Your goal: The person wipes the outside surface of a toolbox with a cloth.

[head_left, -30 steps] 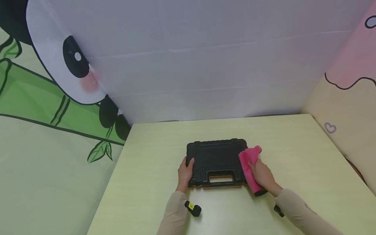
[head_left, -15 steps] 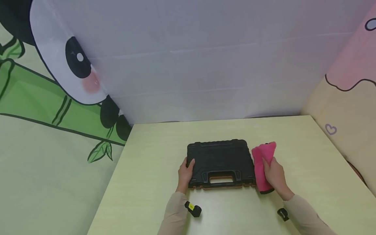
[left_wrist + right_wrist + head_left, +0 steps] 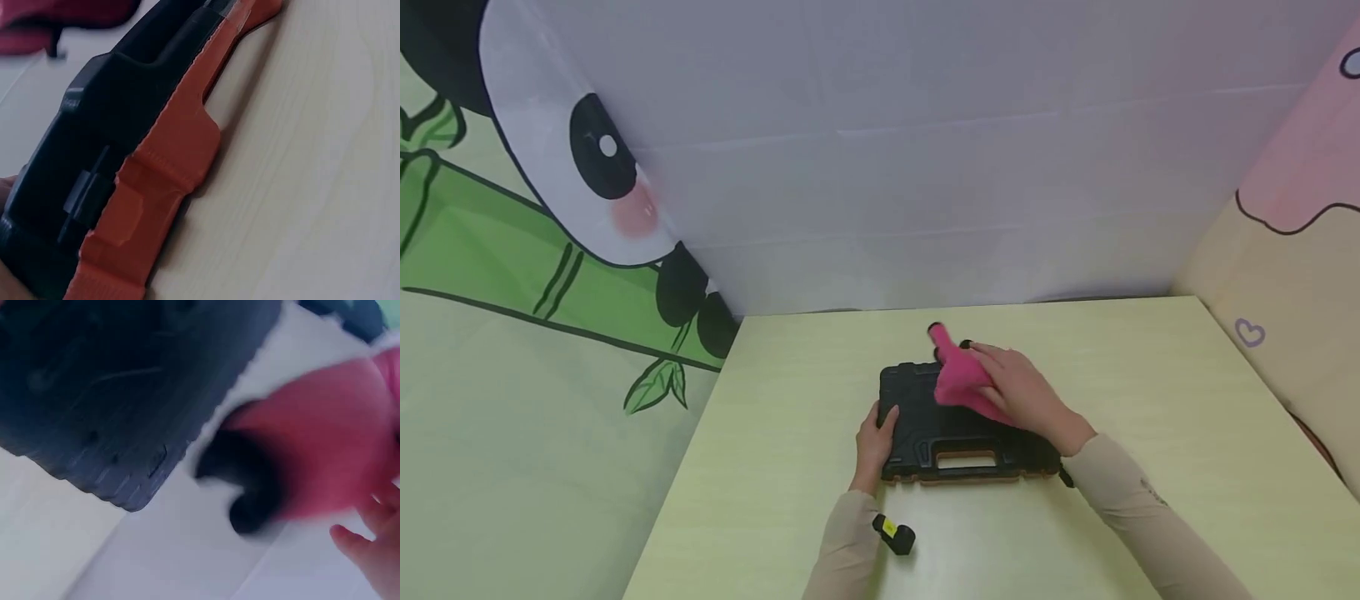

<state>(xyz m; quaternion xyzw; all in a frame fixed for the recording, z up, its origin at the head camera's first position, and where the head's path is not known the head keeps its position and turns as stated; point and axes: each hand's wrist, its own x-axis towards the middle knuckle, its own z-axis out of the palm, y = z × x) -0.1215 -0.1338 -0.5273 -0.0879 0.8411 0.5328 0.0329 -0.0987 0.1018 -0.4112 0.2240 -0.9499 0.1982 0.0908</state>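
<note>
A black plastic carrying case [image 3: 913, 421] with an orange base [image 3: 150, 162] lies flat on the table, its handle cut-out towards me. My left hand [image 3: 872, 446] grips the case's left edge, thumb on the lid. Over the right part of the lid my right hand [image 3: 1022, 392] holds a bunched pink cloth [image 3: 958, 379] with black edging. One end of the cloth reaches past the far edge of the case. In the right wrist view the cloth [image 3: 337, 437] is blurred; whether it touches the lid I cannot tell.
Pale wood-look tabletop [image 3: 790, 383] surrounds the case. A white printed backdrop [image 3: 925, 208] rises behind the table's far edge, and a printed side panel [image 3: 1262, 275] stands at the right.
My right hand has carried the pink cloth from the case's right side up and leftwards over the lid. The left hand and the case have stayed in place.
</note>
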